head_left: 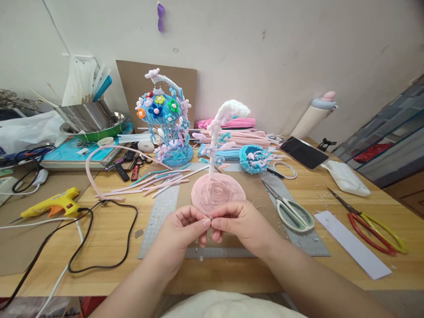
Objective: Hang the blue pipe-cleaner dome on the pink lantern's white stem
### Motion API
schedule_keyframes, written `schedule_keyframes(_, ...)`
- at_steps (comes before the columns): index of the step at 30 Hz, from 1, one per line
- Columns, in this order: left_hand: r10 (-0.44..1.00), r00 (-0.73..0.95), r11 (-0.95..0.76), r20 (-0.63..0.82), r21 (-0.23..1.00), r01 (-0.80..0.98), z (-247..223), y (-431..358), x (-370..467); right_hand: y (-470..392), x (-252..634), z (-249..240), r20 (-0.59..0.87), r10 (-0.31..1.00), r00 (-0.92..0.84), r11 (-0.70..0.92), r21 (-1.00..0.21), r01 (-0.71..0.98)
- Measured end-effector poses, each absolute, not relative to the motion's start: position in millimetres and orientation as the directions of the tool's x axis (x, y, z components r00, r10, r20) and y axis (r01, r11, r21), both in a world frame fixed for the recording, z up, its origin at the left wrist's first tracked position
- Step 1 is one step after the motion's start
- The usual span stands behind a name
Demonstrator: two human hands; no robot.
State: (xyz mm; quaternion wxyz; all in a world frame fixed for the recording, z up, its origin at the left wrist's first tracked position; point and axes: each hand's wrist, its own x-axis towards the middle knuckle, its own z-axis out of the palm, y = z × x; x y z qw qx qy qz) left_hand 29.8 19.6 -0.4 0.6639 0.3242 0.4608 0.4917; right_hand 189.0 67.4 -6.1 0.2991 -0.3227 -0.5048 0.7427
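Note:
My left hand (pixel 187 225) and my right hand (pixel 236 223) meet fingertip to fingertip above the front of the mat. Both are closed in a pinch on a beaded string (pixel 201 258), whose small clear beads dangle below my left fingers; the thread itself is too fine to see. Just beyond my fingers lies a round pink coiled base (pixel 217 190), partly covered by them. From it rises a curved white stem (pixel 214 148) with pastel flowers and blue leaves. A blue fuzzy cup (pixel 252 158) with pale strands rests behind it to the right.
Green-handled scissors (pixel 294 214) and red-yellow scissors (pixel 374 229) lie at the right, near a phone (pixel 304 152). A yellow glue gun (pixel 54 204) and looping black cable (pixel 129 251) occupy the left. Behind stand a finished-looking flower lamp shape (pixel 159 110) and chenille stems (pixel 238 137).

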Motion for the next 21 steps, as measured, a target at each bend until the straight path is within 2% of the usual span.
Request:
schedule_keyframes(9,0.926,0.184,0.375,-0.328,0.842,-0.388,4.3,16.9,24.8,68.2,190.5,-12.4,-0.214,0.697,-0.684,-0.449,-0.875,-0.184)
schedule_keyframes(15,0.925,0.181,0.378,-0.333,0.853,-0.36,3.0,18.3,25.7,67.4,188.7,-8.6,-0.213,0.727,-0.653,-0.403,-0.902,-0.154)
schedule_keyframes(21,0.931,0.19,0.348,-0.31,0.911,-0.22,-3.2,20.8,21.0,68.6,188.3,-10.1,-0.228,0.733,-0.64,-0.395,-0.91,-0.128)
